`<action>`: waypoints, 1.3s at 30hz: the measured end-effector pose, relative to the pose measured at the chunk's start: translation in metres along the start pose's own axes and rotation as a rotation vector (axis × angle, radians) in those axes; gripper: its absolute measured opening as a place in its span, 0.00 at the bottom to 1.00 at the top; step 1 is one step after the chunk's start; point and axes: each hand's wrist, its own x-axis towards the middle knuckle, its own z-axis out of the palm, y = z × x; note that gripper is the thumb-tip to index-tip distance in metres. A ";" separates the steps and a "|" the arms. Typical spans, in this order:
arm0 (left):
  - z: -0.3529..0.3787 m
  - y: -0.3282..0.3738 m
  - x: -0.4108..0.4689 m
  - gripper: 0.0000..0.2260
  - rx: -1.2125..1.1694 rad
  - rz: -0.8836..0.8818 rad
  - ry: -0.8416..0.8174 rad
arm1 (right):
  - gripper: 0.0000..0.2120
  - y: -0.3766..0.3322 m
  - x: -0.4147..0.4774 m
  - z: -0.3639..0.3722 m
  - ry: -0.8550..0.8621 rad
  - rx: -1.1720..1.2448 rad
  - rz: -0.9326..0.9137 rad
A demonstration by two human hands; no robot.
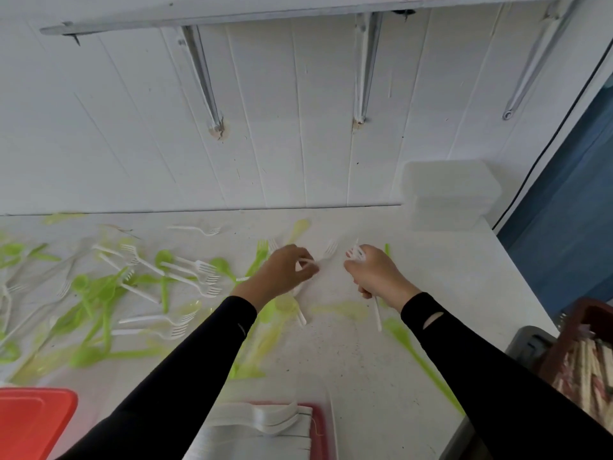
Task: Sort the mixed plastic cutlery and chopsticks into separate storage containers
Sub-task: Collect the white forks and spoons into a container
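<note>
Head view: the left hand (285, 270) pinches a white fork (328, 250) by its handle; the right hand (376, 275) grips a bundle of forks (356, 254); green spoons (83, 283) and loose forks (199, 270) lie scattered on the table (431, 293) to the left; a near tray (320, 423) holds stacked forks (265, 423); chopsticks (583, 366) fill a basket (590, 313) at right.

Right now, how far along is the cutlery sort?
Done: white forks stacked in the red container; chopsticks in the basket. In hand: right hand grips a fork bundle, left hand pinches a single white fork. Left: green spoons and loose forks cover the left of the table, unsorted.
</note>
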 end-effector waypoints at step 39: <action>-0.023 -0.030 0.015 0.06 -0.465 -0.705 0.111 | 0.10 -0.011 0.049 0.083 -0.152 -0.463 -0.024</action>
